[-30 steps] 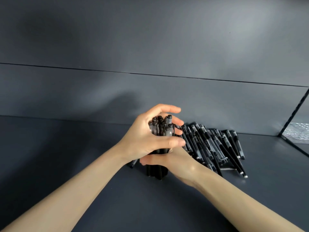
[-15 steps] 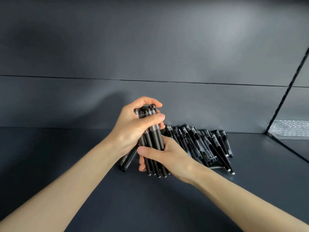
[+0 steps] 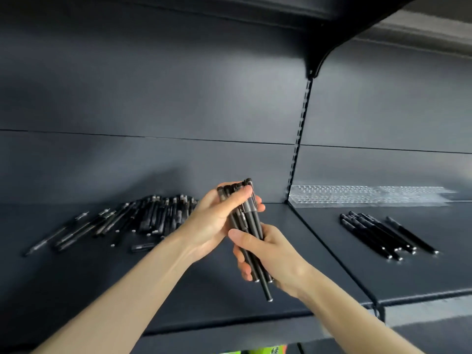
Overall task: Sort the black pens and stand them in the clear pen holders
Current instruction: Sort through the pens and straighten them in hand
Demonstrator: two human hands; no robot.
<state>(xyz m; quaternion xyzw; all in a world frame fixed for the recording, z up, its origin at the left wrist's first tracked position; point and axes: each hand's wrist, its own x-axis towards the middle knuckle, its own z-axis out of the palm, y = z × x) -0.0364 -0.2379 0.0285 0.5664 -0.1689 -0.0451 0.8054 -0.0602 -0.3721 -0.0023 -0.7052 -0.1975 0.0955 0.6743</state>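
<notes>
Both hands share one bundle of black pens [image 3: 246, 226] above the shelf [image 3: 178, 290]: left hand [image 3: 217, 221] grips the caps, right hand [image 3: 270, 254] the barrels. Loose pens [image 3: 143, 221] lie far left, a smaller row [image 3: 378, 233] right.

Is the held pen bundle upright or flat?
Near upright, slightly tilted: bundle held off the shelf between left hand and right hand.

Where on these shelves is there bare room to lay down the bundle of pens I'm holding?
Bare patches: the right shelf between the divider edge and the small row of pens, and the left shelf's front strip below the loose pile of pens. The left shelf's back is crowded by that pile. Both hands grip the bundle of pens.
</notes>
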